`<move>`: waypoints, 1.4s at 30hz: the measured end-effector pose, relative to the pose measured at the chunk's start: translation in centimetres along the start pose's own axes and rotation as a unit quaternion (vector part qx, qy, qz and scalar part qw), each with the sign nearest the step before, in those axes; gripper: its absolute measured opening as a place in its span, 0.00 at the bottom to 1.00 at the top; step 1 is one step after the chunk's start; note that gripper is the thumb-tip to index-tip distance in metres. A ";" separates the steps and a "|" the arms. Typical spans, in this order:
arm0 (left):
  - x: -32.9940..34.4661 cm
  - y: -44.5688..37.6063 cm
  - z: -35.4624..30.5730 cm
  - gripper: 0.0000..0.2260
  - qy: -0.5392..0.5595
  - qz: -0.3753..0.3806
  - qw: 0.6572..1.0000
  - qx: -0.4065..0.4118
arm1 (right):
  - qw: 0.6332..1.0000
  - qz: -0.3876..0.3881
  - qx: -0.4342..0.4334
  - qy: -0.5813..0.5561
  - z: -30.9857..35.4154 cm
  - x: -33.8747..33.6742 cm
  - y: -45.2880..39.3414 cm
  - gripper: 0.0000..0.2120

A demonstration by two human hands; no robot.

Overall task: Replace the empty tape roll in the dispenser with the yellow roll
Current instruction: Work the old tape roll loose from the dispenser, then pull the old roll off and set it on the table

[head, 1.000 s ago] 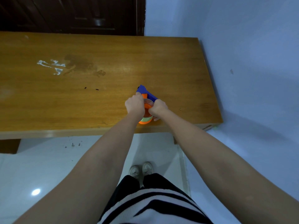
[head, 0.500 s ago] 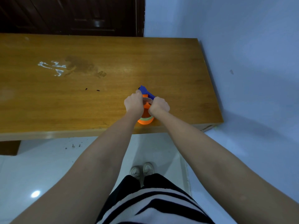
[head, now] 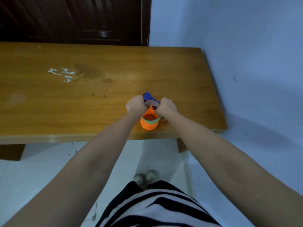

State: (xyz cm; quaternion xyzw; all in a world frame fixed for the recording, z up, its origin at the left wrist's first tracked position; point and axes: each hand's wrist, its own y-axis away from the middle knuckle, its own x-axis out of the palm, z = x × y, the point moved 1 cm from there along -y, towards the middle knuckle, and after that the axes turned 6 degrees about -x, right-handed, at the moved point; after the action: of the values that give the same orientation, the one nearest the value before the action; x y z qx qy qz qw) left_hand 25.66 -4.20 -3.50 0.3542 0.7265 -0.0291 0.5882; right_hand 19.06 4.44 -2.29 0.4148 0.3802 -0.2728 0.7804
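Observation:
An orange tape dispenser (head: 148, 126) with a blue end (head: 148, 96) stands on the wooden table (head: 98, 112) near its front edge. A pale yellow-green band (head: 152, 121) wraps around the orange wheel. My left hand (head: 135, 104) and my right hand (head: 167, 106) are closed on the dispenser's upper part, one on each side. Between them shows a thin pale curved strip or ring (head: 151, 103); what it is cannot be told. My fingers are hidden behind the knuckles.
A blue wall (head: 246, 63) runs along the table's right end and a dark wooden door (head: 82, 18) stands behind it. White smears and a dark stain (head: 78, 75) mark the tabletop at the left. My shoes (head: 146, 178) stand on the pale floor below.
My hands have drawn slightly apart at the top of the dispenser. More of the orange wheel, its yellow-green band and the pale curved strip between my hands now shows.

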 end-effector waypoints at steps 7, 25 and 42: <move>-1.8 -0.1 2.5 0.11 0.059 -0.009 0.998 0.019 | 0.999 -0.004 -0.046 -0.029 1.6 -0.3 0.6 0.02; -2.7 1.1 13.7 0.20 0.282 0.014 0.951 -0.129 | 0.973 0.102 -0.178 -0.108 7.9 5.9 0.9 0.06; -0.7 1.0 15.8 0.18 0.277 0.046 0.937 -0.207 | 0.976 0.138 -0.134 -0.100 9.1 9.9 -0.7 0.11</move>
State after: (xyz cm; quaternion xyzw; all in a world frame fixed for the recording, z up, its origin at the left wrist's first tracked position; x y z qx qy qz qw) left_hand 39.45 -11.06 -7.41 0.2515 0.8337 0.2485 0.4242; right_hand 27.46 -4.77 -7.42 0.3252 0.2722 -0.1492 0.8933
